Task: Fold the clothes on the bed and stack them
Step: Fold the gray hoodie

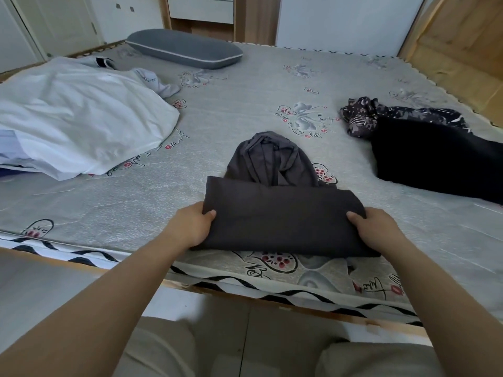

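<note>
A dark grey garment (280, 213) lies near the front edge of the bed (245, 85), its near part folded into a thick band and its far part bunched in loose folds. My left hand (190, 227) grips the band's left end, thumb on top. At the right end my right hand (378, 229) holds it the same way. White clothes (79, 115) are heaped at the left of the bed. To the right lies a black garment (435, 164) with a dark patterned garment (362, 115) beside it.
A grey pillow (185, 49) lies at the far side of the bed. The bed's wooden frame (81, 265) runs along the front edge. Wooden furniture (462, 50) stands at the back right and white cabinets (201, 8) behind the bed.
</note>
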